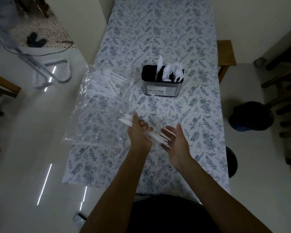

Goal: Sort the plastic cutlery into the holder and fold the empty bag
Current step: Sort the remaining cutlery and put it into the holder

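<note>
Floral tablecloth covers table, centre frame. Wooden chair at right edge of table. Dark bin on floor, right. White metal frame on floor, upper left. Dark cloth lump farther upper left.

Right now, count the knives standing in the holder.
1 knife shows plainly, upright at the left end of the holder; spoons and forks fill the rest. More knives may be hidden behind them.

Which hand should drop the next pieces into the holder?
Left, probably: the left hand already grips the cutlery bundle. The right hand only touches its ends, though it's nearer the holder.
</note>
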### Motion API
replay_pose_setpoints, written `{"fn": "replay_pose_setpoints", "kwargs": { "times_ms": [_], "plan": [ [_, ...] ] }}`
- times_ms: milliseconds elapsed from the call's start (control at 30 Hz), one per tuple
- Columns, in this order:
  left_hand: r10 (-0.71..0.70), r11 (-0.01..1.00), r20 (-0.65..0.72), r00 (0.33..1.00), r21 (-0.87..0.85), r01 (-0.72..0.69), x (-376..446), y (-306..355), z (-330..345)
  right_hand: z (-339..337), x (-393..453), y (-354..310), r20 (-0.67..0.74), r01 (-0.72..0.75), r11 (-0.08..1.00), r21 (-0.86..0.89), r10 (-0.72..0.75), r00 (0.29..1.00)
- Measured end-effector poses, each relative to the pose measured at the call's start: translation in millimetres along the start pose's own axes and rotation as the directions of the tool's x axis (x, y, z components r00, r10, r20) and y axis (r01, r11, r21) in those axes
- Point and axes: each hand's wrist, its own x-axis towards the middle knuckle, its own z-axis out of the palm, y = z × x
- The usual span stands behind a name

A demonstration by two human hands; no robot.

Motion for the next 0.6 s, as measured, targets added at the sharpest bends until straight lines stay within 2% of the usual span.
{"fn": "replay_pose_setpoints", "kwargs": {
  "times_ms": [67, 100, 167, 233, 267, 333, 367, 467, 600],
  "plan": [
    [0.017, 0.994, 0.068, 0.998, 0.107, -0.025, -17, -14, 13, 16, -7, 0, 0.061, -0.033, 0.992, 0.122, 0.025, 0.998],
    [0.022, 0.986, 0.097, 0.995, 0.163, -0.038, -25, -21, 18, 25, -11, 0, 0.086, -0.045, 0.991, 0.125, 0.034, 0.996],
    [0.063, 0.955, 0.139, 0.988, 0.279, -0.100, -33, -30, 22, 31, -15, -3, 0.122, -0.006, 1.000, -0.004, 0.006, 0.993],
    [0.127, 0.896, 0.223, 0.967, 0.393, -0.208, -32, -27, 17, 24, -11, -10, 0.113, 0.153, 0.966, -0.207, -0.132, 0.985],
    [0.137, 0.859, 0.277, 0.951, 0.444, -0.253, -31, -24, 13, 17, -9, -16, 0.123, 0.261, 0.909, -0.325, -0.233, 0.965],
    [0.114, 0.759, 0.352, 0.929, 0.572, -0.310, -30, -18, 4, 0, -4, -32, 0.209, 0.459, 0.700, -0.547, -0.417, 0.885],
    [0.096, 0.693, 0.377, 0.921, 0.639, -0.334, -29, -17, 0, -6, -2, -40, 0.284, 0.513, 0.616, -0.598, -0.436, 0.854],
    [0.042, 0.499, 0.465, 0.884, 0.757, -0.422, -32, -25, -7, -12, 4, -58, 0.478, 0.561, 0.464, -0.686, -0.294, 0.828],
    [-0.056, 0.365, 0.518, 0.853, 0.806, -0.466, -34, -31, -8, -11, 15, -64, 0.494, 0.565, 0.360, -0.742, -0.275, 0.825]
  ]
}}
